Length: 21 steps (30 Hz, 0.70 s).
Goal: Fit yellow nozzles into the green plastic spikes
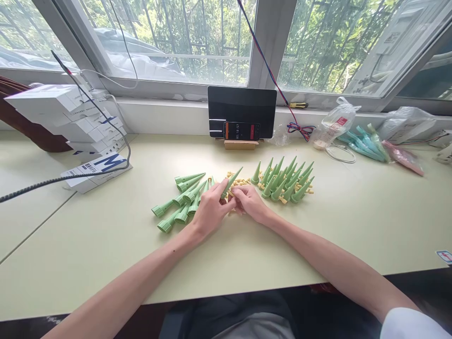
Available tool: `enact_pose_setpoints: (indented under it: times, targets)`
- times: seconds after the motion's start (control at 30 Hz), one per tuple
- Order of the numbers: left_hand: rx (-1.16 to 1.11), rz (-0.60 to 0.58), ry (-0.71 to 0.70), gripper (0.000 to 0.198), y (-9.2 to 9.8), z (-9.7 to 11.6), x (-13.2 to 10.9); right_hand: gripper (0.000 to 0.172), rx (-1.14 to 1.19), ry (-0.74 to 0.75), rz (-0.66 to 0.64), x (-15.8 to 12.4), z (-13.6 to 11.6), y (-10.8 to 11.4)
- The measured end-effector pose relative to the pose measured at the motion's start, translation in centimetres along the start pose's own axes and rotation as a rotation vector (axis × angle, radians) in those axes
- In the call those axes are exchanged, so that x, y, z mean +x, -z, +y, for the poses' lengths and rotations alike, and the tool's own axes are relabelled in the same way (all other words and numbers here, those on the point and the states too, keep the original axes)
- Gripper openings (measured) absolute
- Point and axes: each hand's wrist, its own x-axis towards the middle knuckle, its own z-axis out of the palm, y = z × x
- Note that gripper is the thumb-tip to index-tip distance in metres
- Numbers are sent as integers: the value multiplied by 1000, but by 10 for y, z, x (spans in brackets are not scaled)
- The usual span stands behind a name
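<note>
My left hand is closed round a green plastic watering spike, its pointed tip slanting up and away. My right hand meets it, the fingers pinching a small yellow valve against the spike's side; fingers partly hide where the two join. Behind and between my hands lies a pile of yellow valves. Several bare green spikes lie on the table left of my left hand. To the right, several green spikes stand upright in a cluster, with yellow valves showing at their bases.
A phone showing a timer leans on a black tablet. White boxes are stacked at left, crossed by a dark flexible cable. Plastic bags and blue-green packets lie at right. The table's front edge is near me.
</note>
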Motion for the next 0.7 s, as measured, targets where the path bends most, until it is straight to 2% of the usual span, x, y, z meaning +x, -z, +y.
enact_pose_setpoints:
  times: [0.17,0.27,0.37,0.57,0.63,0.7]
  targets:
    - [-15,-12,-1,39,0,-1,-1,39,-338,220,141,-1,-1,0]
    - [-2,-12,-16,38,-1,-1,-1,37,-436,268,172,-1,-1,0]
    - [-1,-13,-17,34,0,-1,0,39,-369,226,141,-1,-1,0]
    - [-16,-5,2,32,0,1,0,41,-54,-23,-25,1,1,2]
    - [-14,-3,0,32,0,1,0,41,-68,-24,-18,1,1,2]
    - [-8,-8,-4,32,0,1,0,41,-158,41,23,0,0,1]
